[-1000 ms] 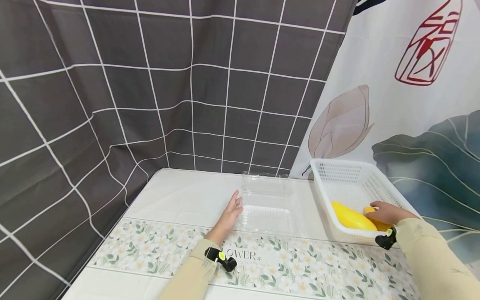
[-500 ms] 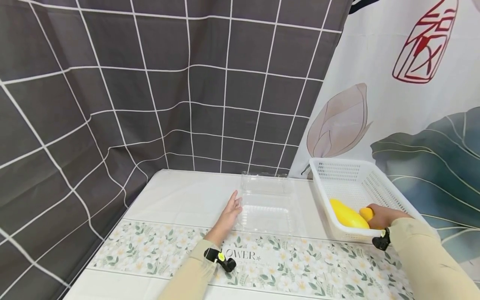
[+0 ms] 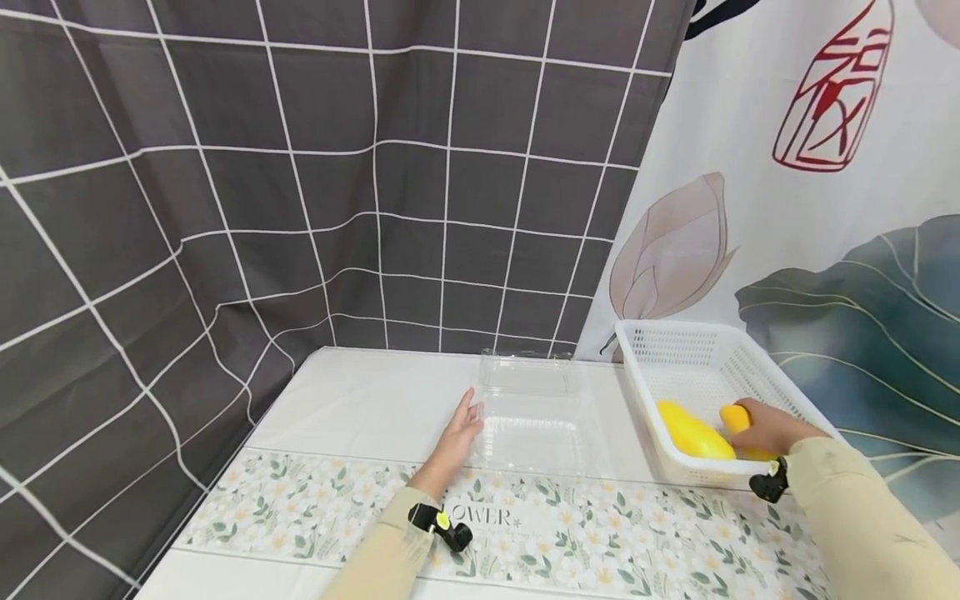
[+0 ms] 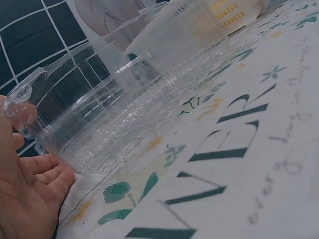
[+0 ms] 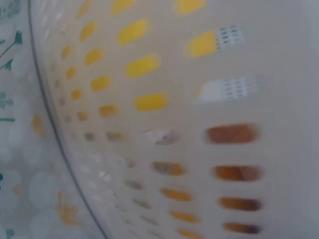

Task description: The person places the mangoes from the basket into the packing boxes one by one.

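A clear plastic clamshell box point(image 3: 528, 442), lid raised at the back, stands mid-table. My left hand point(image 3: 457, 432) is at its left side. In the left wrist view, its fingers point(image 4: 47, 177) lie relaxed by the box's lower edge, with a fingertip behind the clear lip. My right hand point(image 3: 776, 429) reaches into a white perforated basket point(image 3: 651, 417) and grips a smooth orange-yellow fruit-like piece point(image 3: 735, 417), partly hidden by the hand. Beside it in the basket lies a larger, oblong yellow fruit-like piece point(image 3: 693, 433). Through the slots of the basket wall point(image 5: 184, 117), the right wrist view gives only patches of colour.
The table has a white cover with a floral band point(image 3: 570, 533) and printed lettering. A dark grid-patterned curtain point(image 3: 420, 183) hangs behind and on the left. Behind the basket hangs a white curtain point(image 3: 667, 242) with leaf prints.
My right hand has shifted slightly within the basket, its grip now around the orange-yellow piece, which has tilted up and left. The left hand stays by the box.
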### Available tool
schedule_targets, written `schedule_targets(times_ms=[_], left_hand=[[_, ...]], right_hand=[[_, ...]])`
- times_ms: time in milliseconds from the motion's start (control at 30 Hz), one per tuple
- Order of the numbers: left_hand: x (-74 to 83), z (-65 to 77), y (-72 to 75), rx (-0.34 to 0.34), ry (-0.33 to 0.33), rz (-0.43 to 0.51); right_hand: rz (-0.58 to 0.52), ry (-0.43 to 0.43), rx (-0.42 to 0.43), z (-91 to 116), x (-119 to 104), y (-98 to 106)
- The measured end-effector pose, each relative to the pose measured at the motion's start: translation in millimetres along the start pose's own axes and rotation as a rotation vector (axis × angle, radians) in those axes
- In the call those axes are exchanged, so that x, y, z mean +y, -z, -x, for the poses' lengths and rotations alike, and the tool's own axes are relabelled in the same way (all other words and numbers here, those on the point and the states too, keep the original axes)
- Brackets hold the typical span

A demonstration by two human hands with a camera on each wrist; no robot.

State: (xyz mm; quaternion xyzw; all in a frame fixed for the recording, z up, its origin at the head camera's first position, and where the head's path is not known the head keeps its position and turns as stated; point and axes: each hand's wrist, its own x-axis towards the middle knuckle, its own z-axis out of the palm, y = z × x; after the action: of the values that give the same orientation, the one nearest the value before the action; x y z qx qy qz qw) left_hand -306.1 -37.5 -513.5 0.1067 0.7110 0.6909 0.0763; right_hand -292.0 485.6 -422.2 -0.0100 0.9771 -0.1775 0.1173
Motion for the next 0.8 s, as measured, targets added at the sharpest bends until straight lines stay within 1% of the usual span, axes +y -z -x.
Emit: schedule_targets(times_ms=[200, 300, 500, 800], left_hand=[[0.7, -0.1, 2.8, 0.003, 0.01, -0.007], [0.8, -1.3, 2.9, 0.006, 0.006, -0.012], [2.1, -1.0, 1.1, 0.016, -0.002, -0.005], [0.6, -0.8, -1.6, 0.021, 0.002, -0.025]], right_hand=[[-0.012, 0.038, 0.022, 3.1, -21.5, 15.4], [-0.009, 0.063, 0.033, 1.2, -30.7, 21.3], [0.018, 0.138, 0.058, -5.4, -52.5, 29.5], [0.055, 0.227, 0.087, -7.9, -95.6, 38.3]])
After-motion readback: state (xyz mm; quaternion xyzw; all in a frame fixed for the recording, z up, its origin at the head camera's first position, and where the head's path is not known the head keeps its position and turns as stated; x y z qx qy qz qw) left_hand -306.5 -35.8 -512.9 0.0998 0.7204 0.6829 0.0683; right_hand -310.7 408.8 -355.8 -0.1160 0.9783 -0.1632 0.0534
